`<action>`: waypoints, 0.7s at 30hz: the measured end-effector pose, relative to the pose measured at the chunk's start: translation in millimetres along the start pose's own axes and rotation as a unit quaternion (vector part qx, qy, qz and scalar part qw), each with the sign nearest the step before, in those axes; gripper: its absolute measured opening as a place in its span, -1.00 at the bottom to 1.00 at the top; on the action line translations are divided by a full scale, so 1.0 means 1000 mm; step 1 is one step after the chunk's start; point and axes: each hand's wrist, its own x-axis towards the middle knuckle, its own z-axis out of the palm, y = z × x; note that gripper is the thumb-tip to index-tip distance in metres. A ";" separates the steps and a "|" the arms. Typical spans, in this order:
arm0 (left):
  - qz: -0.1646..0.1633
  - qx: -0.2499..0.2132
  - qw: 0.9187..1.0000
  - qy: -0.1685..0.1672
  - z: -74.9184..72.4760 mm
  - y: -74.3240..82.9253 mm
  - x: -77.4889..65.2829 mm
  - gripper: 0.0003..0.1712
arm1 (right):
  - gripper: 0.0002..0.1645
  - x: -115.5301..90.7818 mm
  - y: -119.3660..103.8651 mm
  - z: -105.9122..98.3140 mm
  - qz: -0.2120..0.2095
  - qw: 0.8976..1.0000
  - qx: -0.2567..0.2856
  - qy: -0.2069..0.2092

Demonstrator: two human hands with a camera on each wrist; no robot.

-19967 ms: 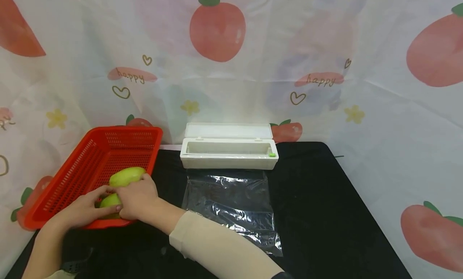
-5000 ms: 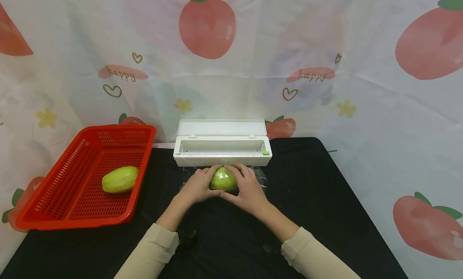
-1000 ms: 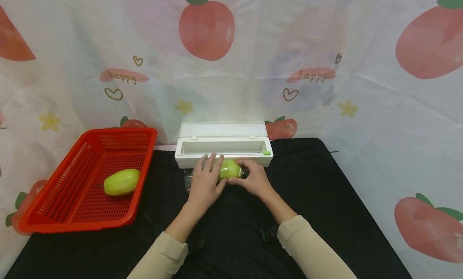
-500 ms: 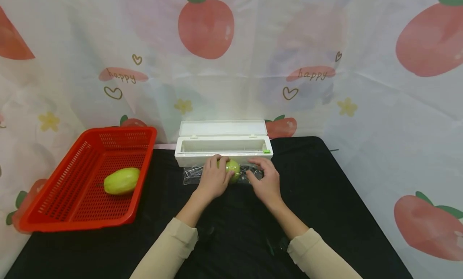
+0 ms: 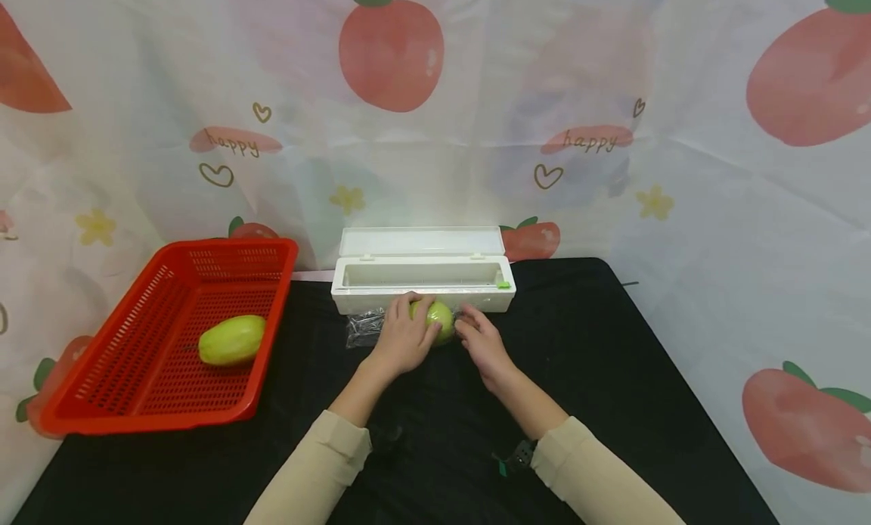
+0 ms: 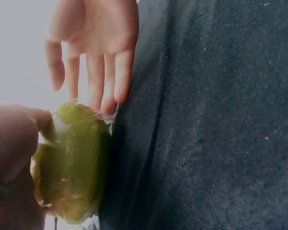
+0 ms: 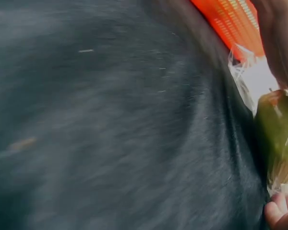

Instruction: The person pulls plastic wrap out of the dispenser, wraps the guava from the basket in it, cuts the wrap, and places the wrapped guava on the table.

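Observation:
In the head view, my left hand (image 5: 407,336) grips an oblong green fruit (image 5: 441,318) from its left side, fingers curled over it. Clear cling film (image 5: 365,328) covers the fruit, and its crumpled left end lies on the table. My right hand (image 5: 486,347) is at the fruit's right end. In the left wrist view, the right hand's fingers (image 6: 97,79) are fairly straight, tips touching the film beside the fruit (image 6: 77,158), with the thumb apart. The right wrist view shows the fruit (image 7: 278,129) and loose film (image 7: 242,72) at its edge.
A white cling film dispenser box (image 5: 423,303), lid raised, stands right behind the fruit. At left, a red plastic basket (image 5: 153,423) holds another green fruit (image 5: 233,340). A black cloth (image 5: 612,404) covers the table, and a printed curtain (image 5: 463,184) hangs behind.
Since 20 seconds ago, one fruit has left the basket and the flat film now covers it. In the last half second, my right hand has moved left to the fruit's right end.

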 end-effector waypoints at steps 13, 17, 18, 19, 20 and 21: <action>0.009 -0.015 1.000 0.020 0.006 -0.004 0.003 -0.40 | -0.43 0.017 -0.008 0.021 -0.023 0.988 -0.128 0.078; 0.001 -0.026 1.000 0.011 0.008 -0.005 0.003 -0.38 | -0.40 0.014 -0.004 0.022 -0.047 0.990 -0.123 0.055; -0.002 -0.028 1.000 0.009 0.008 -0.004 0.003 -0.38 | -0.42 0.013 -0.003 0.023 -0.052 0.990 -0.121 0.051; -0.004 -0.029 1.000 0.009 0.008 -0.004 0.002 -0.38 | -0.44 0.013 -0.002 0.023 -0.055 0.990 -0.118 0.050; -0.006 -0.031 0.999 0.009 0.008 -0.004 0.002 -0.38 | -0.47 0.014 -0.002 0.023 -0.057 0.990 -0.118 0.051; -0.007 -0.031 0.999 0.008 0.008 -0.004 0.002 -0.38 | -0.48 0.015 -0.001 0.024 -0.060 0.989 -0.124 0.051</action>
